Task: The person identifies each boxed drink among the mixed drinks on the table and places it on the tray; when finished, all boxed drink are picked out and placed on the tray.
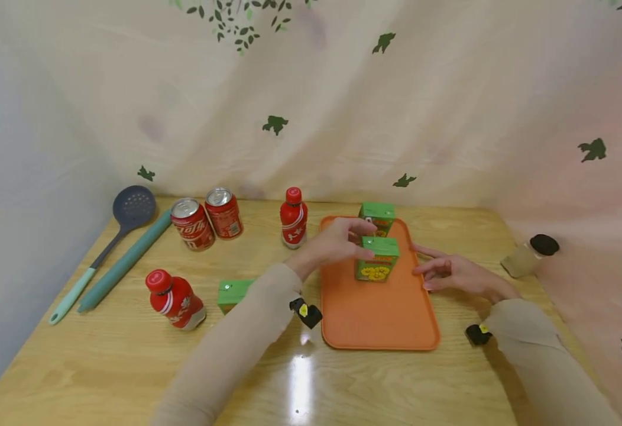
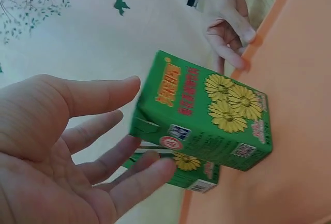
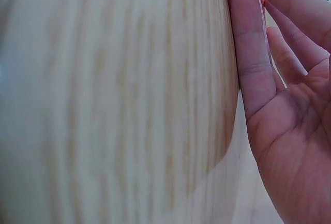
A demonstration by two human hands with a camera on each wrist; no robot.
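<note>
A green drink carton with yellow flowers [image 1: 376, 267] stands upright on the orange tray [image 1: 380, 322]. My left hand [image 1: 337, 241] is at the carton's top, its thumb and fingers spread apart. The left wrist view shows the thumb beside the carton's upper edge [image 2: 201, 113], with no finger curled round it; whether the thumb touches is unclear. Behind it stands a second green carton [image 1: 377, 212], partly hidden. My right hand [image 1: 457, 275] is at the tray's right rim, fingertips touching it. In the right wrist view its fingers [image 3: 251, 43] lie nearly straight along the table.
Left of the tray stand two red bottles [image 1: 293, 218] [image 1: 175, 300], two red cans [image 1: 193, 225] [image 1: 223, 214] and a green carton [image 1: 233, 294] partly behind my left sleeve. A skimmer [image 1: 134, 208] and a green rod [image 1: 125, 260] lie far left. A black-capped container [image 1: 526, 257] lies at right.
</note>
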